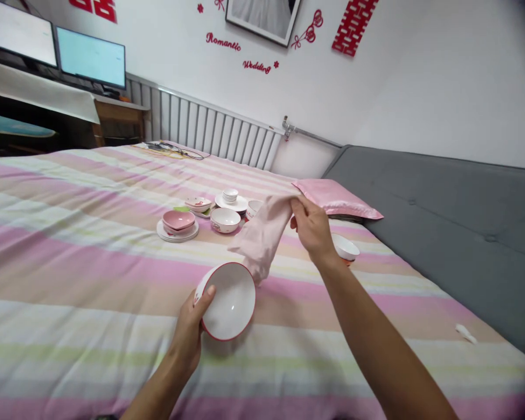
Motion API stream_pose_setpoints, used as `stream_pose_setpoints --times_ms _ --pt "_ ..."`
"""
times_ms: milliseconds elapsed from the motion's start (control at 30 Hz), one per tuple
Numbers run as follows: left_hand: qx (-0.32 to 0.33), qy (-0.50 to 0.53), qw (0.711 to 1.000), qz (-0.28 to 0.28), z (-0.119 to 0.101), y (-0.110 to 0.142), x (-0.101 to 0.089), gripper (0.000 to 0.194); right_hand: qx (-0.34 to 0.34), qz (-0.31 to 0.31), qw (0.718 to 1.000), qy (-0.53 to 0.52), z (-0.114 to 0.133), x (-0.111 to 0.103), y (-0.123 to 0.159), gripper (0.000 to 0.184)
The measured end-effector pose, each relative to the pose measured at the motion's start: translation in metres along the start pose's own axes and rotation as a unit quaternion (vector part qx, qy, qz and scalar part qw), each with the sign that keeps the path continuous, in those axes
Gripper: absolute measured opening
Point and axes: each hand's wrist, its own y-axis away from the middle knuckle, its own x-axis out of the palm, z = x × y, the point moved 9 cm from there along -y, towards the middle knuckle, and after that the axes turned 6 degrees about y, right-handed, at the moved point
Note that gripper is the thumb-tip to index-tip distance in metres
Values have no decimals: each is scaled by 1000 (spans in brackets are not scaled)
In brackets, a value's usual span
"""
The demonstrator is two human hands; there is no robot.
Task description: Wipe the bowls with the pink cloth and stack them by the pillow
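Observation:
My left hand grips a white bowl with a red rim, thumb inside and fingers behind its outer wall. The bowl is tilted so that its inside faces me. Raised to the right, my right hand pinches the top of a pale pink cloth. The cloth hangs down toward the bowl's upper right rim; whether the two touch I cannot tell. Behind the cloth, another bowl is partly hidden. Close by stands a patterned white bowl. A white bowl sits beyond my right forearm, which partly covers it.
On the striped bedspread are a pink bowl on stacked white plates, square dishes, and small stacked bowls on a plate. A pink pillow lies near the grey headboard. Cables lie at the far edge.

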Motion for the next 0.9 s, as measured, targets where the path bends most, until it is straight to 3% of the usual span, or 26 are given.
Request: stream_pose_setpoints --times_ms 67,167,233,333,433,567,667,767,833,900 --pt "-5 8 1000 1 1 0 0 65 77 23 996 -49 -7 9 -16 25" --pt "-19 39 999 4 6 -1 1 60 128 45 986 -102 -3 21 -34 25" --pt "-40 66 997 -5 12 -1 -1 55 128 47 978 -155 11 24 -41 27" --pt "-73 102 991 -36 21 1 -7 48 74 43 974 -208 45 17 -39 28" --pt "-84 123 987 -57 24 3 -11 44 40 64 973 -219 67 12 -12 25" --pt "-66 146 985 -62 20 2 -12 40 91 137 962 -219 50 25 58 26" --pt "-34 165 984 -61 12 1 -12 40 136 316 928 -143 21 55 122 26" --pt "-27 181 982 -47 7 1 -9 43 86 452 887 -43 9 73 161 28" --pt "-38 184 981 -41 8 3 -7 45 37 453 891 12 9 73 161 34" --pt "-50 176 983 -34 9 4 -5 45 -21 390 917 77 15 70 147 33"
